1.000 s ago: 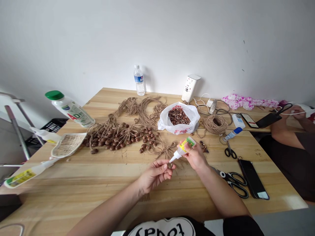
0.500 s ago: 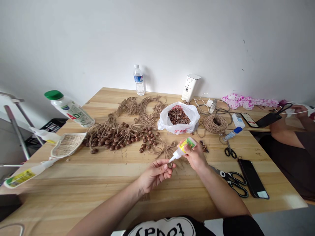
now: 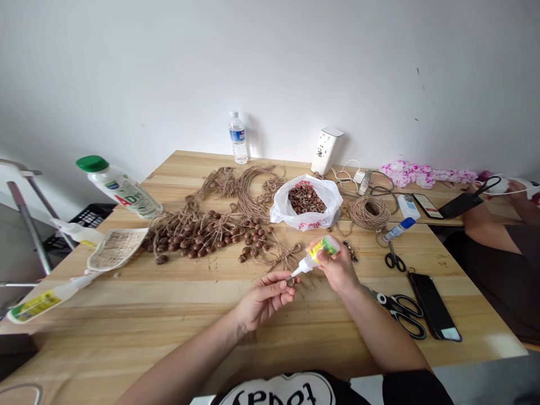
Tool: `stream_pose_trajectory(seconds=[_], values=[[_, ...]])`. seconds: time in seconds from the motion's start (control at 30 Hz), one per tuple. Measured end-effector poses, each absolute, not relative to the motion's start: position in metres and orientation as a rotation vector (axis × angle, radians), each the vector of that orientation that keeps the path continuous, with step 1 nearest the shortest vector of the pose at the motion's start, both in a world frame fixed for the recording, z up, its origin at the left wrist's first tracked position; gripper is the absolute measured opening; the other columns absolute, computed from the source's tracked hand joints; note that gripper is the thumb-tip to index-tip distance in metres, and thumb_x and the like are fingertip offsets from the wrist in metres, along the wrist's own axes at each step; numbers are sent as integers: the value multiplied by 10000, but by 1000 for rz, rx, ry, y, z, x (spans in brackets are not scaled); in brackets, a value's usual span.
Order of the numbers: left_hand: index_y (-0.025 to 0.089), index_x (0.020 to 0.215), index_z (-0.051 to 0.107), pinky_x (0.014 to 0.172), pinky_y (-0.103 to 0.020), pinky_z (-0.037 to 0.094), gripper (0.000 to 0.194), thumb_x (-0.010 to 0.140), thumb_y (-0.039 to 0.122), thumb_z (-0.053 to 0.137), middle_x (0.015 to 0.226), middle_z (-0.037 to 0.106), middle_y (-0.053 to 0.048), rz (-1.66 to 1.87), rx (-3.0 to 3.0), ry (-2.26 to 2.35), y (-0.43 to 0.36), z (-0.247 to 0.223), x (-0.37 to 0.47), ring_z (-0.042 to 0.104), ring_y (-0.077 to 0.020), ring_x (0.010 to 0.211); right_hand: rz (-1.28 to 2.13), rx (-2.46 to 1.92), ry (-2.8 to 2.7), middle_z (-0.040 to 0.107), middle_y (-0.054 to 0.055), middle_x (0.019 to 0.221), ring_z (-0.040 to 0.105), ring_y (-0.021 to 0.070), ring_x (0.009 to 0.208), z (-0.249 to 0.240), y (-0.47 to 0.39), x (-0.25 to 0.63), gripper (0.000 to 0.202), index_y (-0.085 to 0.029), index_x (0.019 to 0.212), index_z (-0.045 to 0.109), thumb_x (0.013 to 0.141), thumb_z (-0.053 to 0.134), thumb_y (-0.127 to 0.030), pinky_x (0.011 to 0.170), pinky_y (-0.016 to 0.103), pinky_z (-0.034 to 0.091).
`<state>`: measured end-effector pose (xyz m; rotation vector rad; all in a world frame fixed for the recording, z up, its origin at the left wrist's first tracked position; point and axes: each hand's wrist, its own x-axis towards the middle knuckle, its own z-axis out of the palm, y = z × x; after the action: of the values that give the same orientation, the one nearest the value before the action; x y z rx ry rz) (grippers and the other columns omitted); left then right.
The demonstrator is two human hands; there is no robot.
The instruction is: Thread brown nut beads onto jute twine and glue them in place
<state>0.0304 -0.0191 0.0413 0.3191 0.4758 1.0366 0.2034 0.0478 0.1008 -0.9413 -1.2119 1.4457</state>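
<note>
My left hand (image 3: 265, 301) pinches a small brown nutshell piece (image 3: 291, 282) between thumb and fingers. Wrapped round a glue bottle (image 3: 317, 252) with a yellow-green label is my right hand (image 3: 341, 271). The bottle tilts down to the left, its white nozzle at the shell piece; whether they touch I cannot tell. Just behind my hands lies a bundle of twine (image 3: 283, 256). Brown nuts on twine strings (image 3: 198, 239) are heaped to the left. A white plastic bag (image 3: 278, 211) behind holds many cut shell pieces (image 3: 307, 199).
Large scissors (image 3: 407, 315), a black phone-like case (image 3: 434, 306), small scissors (image 3: 395, 259) and a glue stick (image 3: 399, 229) lie on the right, with a twine coil (image 3: 369, 212) behind. A large green-capped bottle (image 3: 122, 188) leans at left. Another person's arm (image 3: 485, 230) rests at far right.
The glue bottle and my right hand have shifted very slightly right. My left hand has stayed nearly in place with the shell piece.
</note>
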Motion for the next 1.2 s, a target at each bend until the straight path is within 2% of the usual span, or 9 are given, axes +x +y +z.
stream_pose_trajectory(seconds=[0.23,0.5,0.83,1.2], values=[[114,895,700,677,-217,552,204,695,112,739,794,726,-72,1040,292,499,-20,41,31,684,-131,699,1430,-876,-1278,646,44,753,535,152,598,101,47,203,375,-191,805,667,616,780,-495,522,266,418],[96,902,695,688,-224,557,223,688,123,751,749,720,-72,1025,299,519,-19,42,31,687,-134,683,1260,-783,-1519,632,50,783,546,178,652,113,37,200,356,-197,811,659,675,724,-519,602,311,441],[96,892,700,697,-220,557,224,676,113,758,787,728,-79,1035,287,516,-19,43,31,691,-140,713,1223,-791,-1556,626,50,783,558,187,683,117,39,203,287,-196,817,668,703,723,-453,614,306,444],[105,908,701,730,-226,552,239,675,100,755,822,731,-76,1036,299,523,-20,41,30,695,-145,745,1203,-799,-1551,639,47,778,566,183,678,115,39,203,285,-198,826,651,725,705,-459,598,297,455]])
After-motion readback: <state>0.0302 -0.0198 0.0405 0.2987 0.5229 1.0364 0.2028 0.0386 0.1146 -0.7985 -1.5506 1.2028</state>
